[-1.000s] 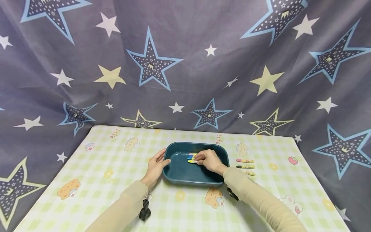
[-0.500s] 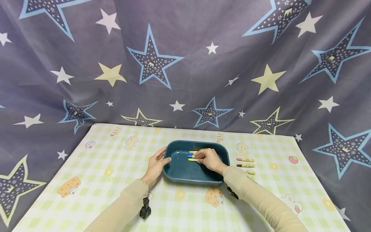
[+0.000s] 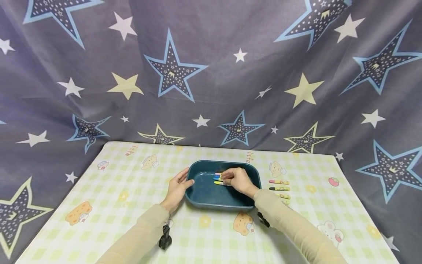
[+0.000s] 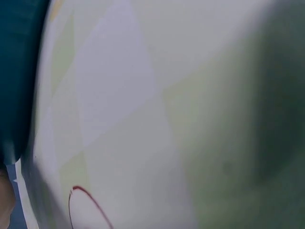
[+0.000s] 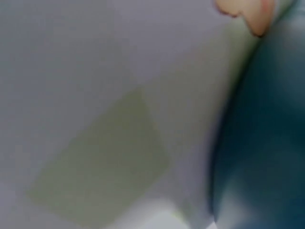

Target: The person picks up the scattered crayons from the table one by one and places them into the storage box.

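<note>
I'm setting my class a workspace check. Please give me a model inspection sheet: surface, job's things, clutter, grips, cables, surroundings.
Surface: table under a green-and-white checked cloth with cartoon prints.
Job's things: dark teal tray; three crayons show inside, and a row of loose crayons lies right of it, its near end partly behind the sleeve.
Clutter: nothing seen.
Grips: left grip holds the tray's left rim; right grip is inside, over the crayons, contact unclear.
Cables: nothing seen.
Surroundings: dark curtain printed with stars.

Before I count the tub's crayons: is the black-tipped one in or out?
Out: the black-tipped crayon lies on the cloth beside the tub.
</note>
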The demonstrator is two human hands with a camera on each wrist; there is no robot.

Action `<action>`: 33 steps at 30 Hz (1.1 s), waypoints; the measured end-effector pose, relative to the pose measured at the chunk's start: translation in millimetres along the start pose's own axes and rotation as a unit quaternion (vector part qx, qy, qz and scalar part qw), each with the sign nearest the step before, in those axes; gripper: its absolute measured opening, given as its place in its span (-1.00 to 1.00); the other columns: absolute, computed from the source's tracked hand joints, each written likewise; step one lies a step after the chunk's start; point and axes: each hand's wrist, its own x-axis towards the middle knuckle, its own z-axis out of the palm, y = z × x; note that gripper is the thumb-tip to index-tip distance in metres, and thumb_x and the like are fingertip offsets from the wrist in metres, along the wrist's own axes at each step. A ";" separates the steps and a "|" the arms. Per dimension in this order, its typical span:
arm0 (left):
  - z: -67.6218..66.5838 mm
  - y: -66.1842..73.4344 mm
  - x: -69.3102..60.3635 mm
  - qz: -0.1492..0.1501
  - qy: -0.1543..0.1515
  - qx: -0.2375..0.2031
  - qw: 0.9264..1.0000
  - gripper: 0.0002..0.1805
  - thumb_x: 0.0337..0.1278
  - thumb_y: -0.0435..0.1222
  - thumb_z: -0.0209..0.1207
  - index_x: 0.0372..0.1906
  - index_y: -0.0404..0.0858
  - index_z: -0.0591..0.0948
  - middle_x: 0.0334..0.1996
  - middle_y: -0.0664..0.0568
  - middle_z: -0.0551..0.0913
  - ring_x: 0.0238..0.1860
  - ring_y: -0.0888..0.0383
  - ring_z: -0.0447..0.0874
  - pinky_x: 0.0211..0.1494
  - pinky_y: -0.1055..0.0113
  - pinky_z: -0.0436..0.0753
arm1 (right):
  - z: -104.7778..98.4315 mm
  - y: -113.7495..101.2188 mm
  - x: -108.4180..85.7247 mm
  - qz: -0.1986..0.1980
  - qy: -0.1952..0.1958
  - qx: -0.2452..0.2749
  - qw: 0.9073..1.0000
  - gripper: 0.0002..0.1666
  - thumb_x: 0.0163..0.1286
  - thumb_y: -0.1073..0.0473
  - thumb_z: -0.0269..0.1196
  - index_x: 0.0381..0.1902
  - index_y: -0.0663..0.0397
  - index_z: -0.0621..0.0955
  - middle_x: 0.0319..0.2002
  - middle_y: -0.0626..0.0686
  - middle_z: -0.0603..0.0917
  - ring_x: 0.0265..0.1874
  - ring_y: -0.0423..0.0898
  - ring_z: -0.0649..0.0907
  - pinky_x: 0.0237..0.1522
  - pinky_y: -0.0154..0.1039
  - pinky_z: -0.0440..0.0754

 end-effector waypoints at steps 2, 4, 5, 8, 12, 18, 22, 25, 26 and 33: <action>1.2 -1.0 0.3 0.000 -0.001 -0.001 1.000 -0.37 0.10 -0.43 0.12 0.33 -0.22 0.28 0.31 -0.16 0.27 0.37 -0.04 0.13 0.42 0.20 0.21 | -1.0 0.9 -0.8 0.007 -0.002 0.012 1.000 -0.77 0.10 0.34 0.31 -0.22 0.19 0.69 -0.32 0.09 0.73 -0.32 -0.08 0.70 -0.33 -0.38 0.68; 2.4 -1.8 0.7 0.001 -0.003 -0.001 1.000 -0.36 0.10 -0.43 0.12 0.33 -0.22 0.27 0.32 -0.16 0.27 0.38 -0.04 0.13 0.42 0.19 0.21 | -2.0 1.5 -1.3 0.016 -0.005 0.022 1.000 -0.76 0.12 0.31 0.30 -0.20 0.18 0.69 -0.29 0.08 0.73 -0.30 -0.08 0.70 -0.31 -0.37 0.68; 2.8 -2.1 0.8 0.002 -0.004 -0.001 1.000 -0.37 0.10 -0.43 0.12 0.33 -0.22 0.27 0.32 -0.16 0.27 0.38 -0.04 0.13 0.42 0.19 0.21 | -2.6 1.9 -1.7 0.018 -0.006 0.026 0.999 -0.76 0.13 0.30 0.30 -0.19 0.18 0.69 -0.28 0.08 0.73 -0.30 -0.08 0.69 -0.31 -0.37 0.68; 3.8 0.6 -0.9 -0.001 -0.011 -0.005 1.000 -0.36 0.10 -0.44 0.11 0.34 -0.24 0.26 0.32 -0.18 0.25 0.38 -0.05 0.11 0.43 0.18 0.20 | -4.6 2.9 -3.0 0.014 -0.009 0.030 0.999 -0.75 0.14 0.29 0.30 -0.18 0.19 0.69 -0.27 0.09 0.73 -0.29 -0.08 0.69 -0.31 -0.39 0.67; 5.4 4.6 -6.2 -0.006 -0.012 -0.003 1.000 -0.36 0.09 -0.45 0.11 0.33 -0.27 0.26 0.32 -0.19 0.26 0.38 -0.06 0.10 0.43 0.18 0.20 | -13.3 -3.0 -7.6 0.004 -0.009 0.050 0.999 -0.70 0.16 0.30 0.28 -0.12 0.26 0.66 -0.24 0.16 0.71 -0.25 -0.03 0.69 -0.27 -0.38 0.67; 1.7 -6.2 -1.3 0.000 -0.006 0.010 1.000 -0.37 0.09 -0.42 0.12 0.33 -0.22 0.28 0.31 -0.15 0.28 0.37 -0.04 0.14 0.41 0.18 0.24 | -50.0 -7.0 -12.2 0.013 0.023 0.088 0.996 -0.64 0.17 0.24 0.29 -0.07 0.27 0.63 -0.13 0.21 0.68 -0.15 0.00 0.68 -0.14 -0.29 0.67; -0.4 -1.7 -0.7 0.005 -0.003 0.005 1.000 -0.37 0.09 -0.43 0.12 0.32 -0.24 0.29 0.30 -0.17 0.28 0.37 -0.05 0.14 0.41 0.17 0.24 | -85.1 -8.2 -22.9 0.023 0.045 0.089 0.995 -0.64 0.17 0.18 0.29 -0.06 0.17 0.64 -0.09 0.16 0.67 -0.10 -0.04 0.67 -0.05 -0.24 0.65; -0.5 0.0 -0.8 -0.003 -0.002 0.004 1.000 -0.38 0.08 -0.44 0.12 0.31 -0.22 0.30 0.29 -0.15 0.30 0.37 -0.02 0.15 0.40 0.20 0.26 | -106.1 1.8 -36.3 0.029 0.049 0.070 0.996 -0.64 0.19 0.18 0.28 -0.05 0.18 0.63 -0.08 0.17 0.67 -0.13 -0.13 0.68 -0.06 -0.26 0.65; -0.3 0.1 -0.8 -0.005 -0.003 0.006 1.000 -0.38 0.08 -0.44 0.13 0.31 -0.22 0.30 0.30 -0.14 0.30 0.37 -0.02 0.16 0.40 0.21 0.27 | -112.0 6.4 -40.5 0.031 0.051 0.066 0.996 -0.64 0.19 0.20 0.28 -0.05 0.21 0.62 -0.08 0.19 0.67 -0.15 -0.16 0.68 -0.07 -0.28 0.65; 1.7 -1.7 1.2 0.001 -0.003 0.010 1.000 -0.37 0.08 -0.43 0.12 0.32 -0.23 0.29 0.30 -0.16 0.29 0.36 -0.04 0.16 0.40 0.18 0.27 | -136.5 44.4 -60.5 0.032 0.054 0.062 0.996 -0.63 0.19 0.33 0.25 -0.05 0.44 0.57 -0.10 0.35 0.62 -0.21 -0.23 0.69 -0.20 -0.43 0.66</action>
